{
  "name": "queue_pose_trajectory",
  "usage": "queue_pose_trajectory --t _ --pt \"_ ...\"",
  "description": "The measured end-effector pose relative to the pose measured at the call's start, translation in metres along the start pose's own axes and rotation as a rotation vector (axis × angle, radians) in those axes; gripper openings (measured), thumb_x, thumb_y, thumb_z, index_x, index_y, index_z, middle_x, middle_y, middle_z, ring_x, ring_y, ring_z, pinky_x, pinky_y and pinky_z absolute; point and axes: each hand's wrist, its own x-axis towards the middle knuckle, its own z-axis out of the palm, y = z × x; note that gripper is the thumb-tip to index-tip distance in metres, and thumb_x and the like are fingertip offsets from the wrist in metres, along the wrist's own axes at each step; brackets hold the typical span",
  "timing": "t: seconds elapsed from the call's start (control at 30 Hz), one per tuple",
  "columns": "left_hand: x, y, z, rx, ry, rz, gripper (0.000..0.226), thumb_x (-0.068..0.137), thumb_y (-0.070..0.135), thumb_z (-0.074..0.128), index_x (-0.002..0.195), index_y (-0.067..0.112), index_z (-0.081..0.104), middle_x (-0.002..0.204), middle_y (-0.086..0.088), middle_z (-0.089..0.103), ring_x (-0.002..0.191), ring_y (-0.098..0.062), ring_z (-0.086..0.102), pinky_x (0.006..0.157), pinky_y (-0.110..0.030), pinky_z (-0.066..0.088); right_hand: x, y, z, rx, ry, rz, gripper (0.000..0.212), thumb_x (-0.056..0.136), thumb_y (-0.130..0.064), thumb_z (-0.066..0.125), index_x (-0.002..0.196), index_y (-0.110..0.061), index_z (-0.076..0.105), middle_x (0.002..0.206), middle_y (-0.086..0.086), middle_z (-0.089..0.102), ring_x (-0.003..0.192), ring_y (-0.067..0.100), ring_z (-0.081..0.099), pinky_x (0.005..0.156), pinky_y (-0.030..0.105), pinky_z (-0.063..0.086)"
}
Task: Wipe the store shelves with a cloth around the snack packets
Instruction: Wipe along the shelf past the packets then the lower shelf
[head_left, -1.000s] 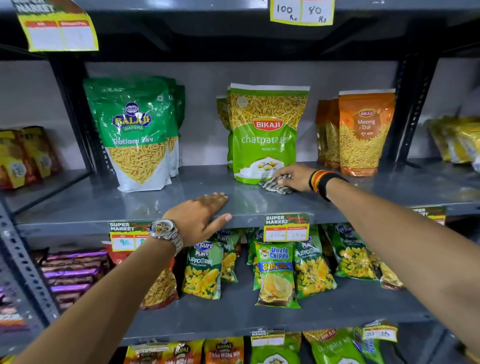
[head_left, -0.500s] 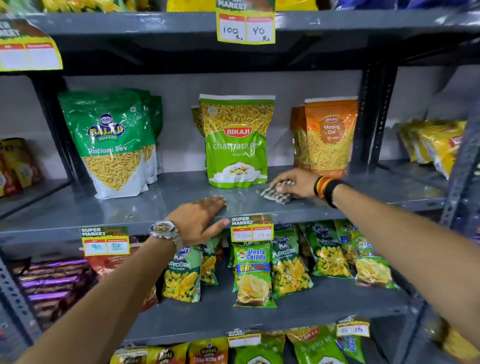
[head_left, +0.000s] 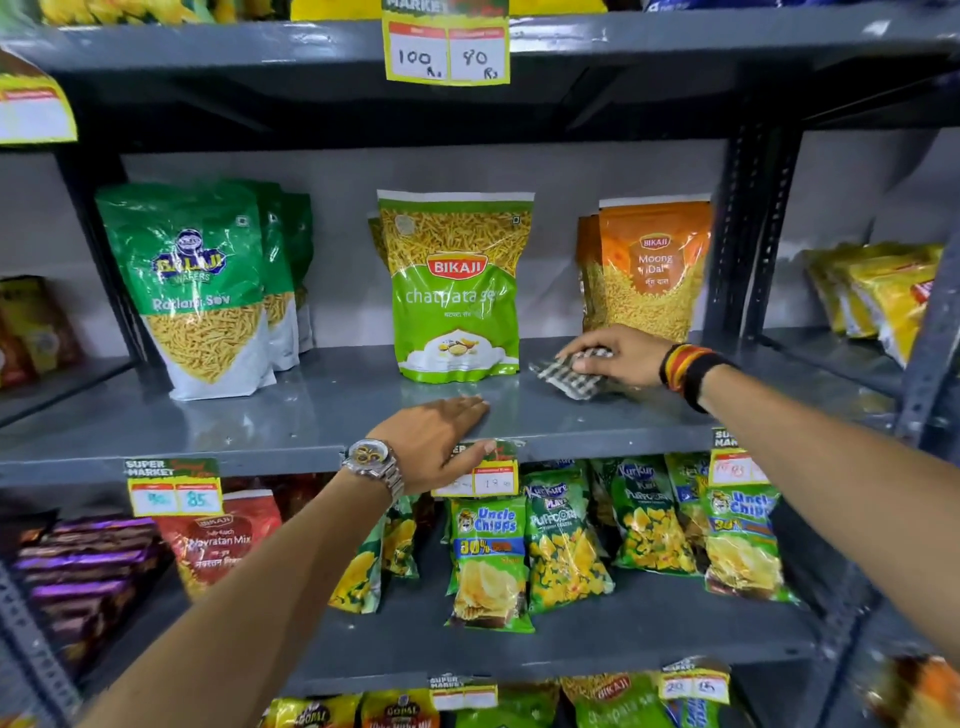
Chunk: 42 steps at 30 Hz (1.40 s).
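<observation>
A grey metal shelf (head_left: 322, 410) carries three groups of snack packets: green Balaji Ratlami Sev packets (head_left: 202, 291) at the left, a green Bikaji chatpata sev packet (head_left: 456, 291) in the middle and orange Moong Dal packets (head_left: 652, 270) at the right. My right hand (head_left: 618, 356) presses a checked cloth (head_left: 569, 376) onto the shelf between the middle packet and the orange ones. My left hand (head_left: 441, 441), with a wristwatch, lies flat on the shelf's front edge below the middle packet, fingers apart, holding nothing.
Below, a lower shelf (head_left: 597, 639) holds Uncle Chipps (head_left: 488, 561) and Puffcorn packets (head_left: 563, 540). Price tags (head_left: 174, 491) hang on the shelf edges. A dark upright post (head_left: 748, 234) stands right of the orange packets. Yellow packets (head_left: 883, 296) fill the neighbouring bay.
My right hand has slid the cloth to the right, from in front of the middle packet toward the orange packets. My left hand stays on the shelf edge. The view has shifted right.
</observation>
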Motion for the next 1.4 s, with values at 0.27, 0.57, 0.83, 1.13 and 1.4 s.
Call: queue_pose_trajectory --t 0.27,0.57,0.83,1.13,1.4 --pt "0.004 -0.003 0.006 -0.009 0.02 0.0 0.074 0.099 0.065 0.017 0.157 0.019 0.024 0.163 -0.002 0.03 0.147 -0.018 0.032 0.115 -0.038 0.034 0.095 0.004 0.031 -0.098 -0.034 -0.009 0.027 0.092 -0.025 0.061 0.119 -0.021 0.067 0.127 0.006 0.063 0.119 0.022 0.057 0.096 0.026 0.04" --pt "0.005 -0.004 0.007 -0.012 0.016 0.0 0.075 0.098 0.065 0.018 0.156 0.018 0.027 0.161 -0.004 0.034 0.145 -0.02 0.036 0.115 -0.04 0.037 0.039 0.019 0.032 -0.161 -0.093 -0.145 0.029 0.095 -0.037 0.053 0.122 -0.033 0.062 0.103 0.001 0.052 0.102 0.018 0.051 0.096 0.036 0.041" --pt "0.001 -0.003 0.0 -0.026 -0.004 -0.042 0.078 0.095 0.068 0.014 0.156 0.021 0.029 0.159 -0.004 0.038 0.143 -0.022 0.04 0.112 -0.041 0.041 -0.036 -0.001 -0.019 0.071 -0.211 -0.05 0.029 0.095 -0.026 0.055 0.123 -0.024 0.064 0.106 -0.002 0.068 0.067 -0.003 0.057 0.062 0.015 0.048" --pt "-0.002 0.006 -0.007 -0.029 -0.045 -0.081 0.074 0.097 0.068 0.018 0.157 0.025 0.026 0.16 -0.003 0.036 0.143 -0.022 0.04 0.112 -0.044 0.041 -0.079 0.01 -0.016 -0.001 -0.304 -0.057 0.029 0.095 -0.033 0.055 0.122 -0.029 0.063 0.11 -0.007 0.059 0.095 0.007 0.056 0.081 0.02 0.044" --pt "0.008 0.023 -0.009 0.001 -0.063 -0.048 0.073 0.099 0.068 0.022 0.157 0.025 0.023 0.16 -0.003 0.036 0.143 -0.02 0.04 0.112 -0.043 0.041 -0.026 0.043 -0.031 0.077 0.043 -0.095 0.025 0.093 -0.018 0.06 0.116 -0.021 0.068 0.094 -0.018 0.059 0.084 0.0 0.056 0.075 0.017 0.046"
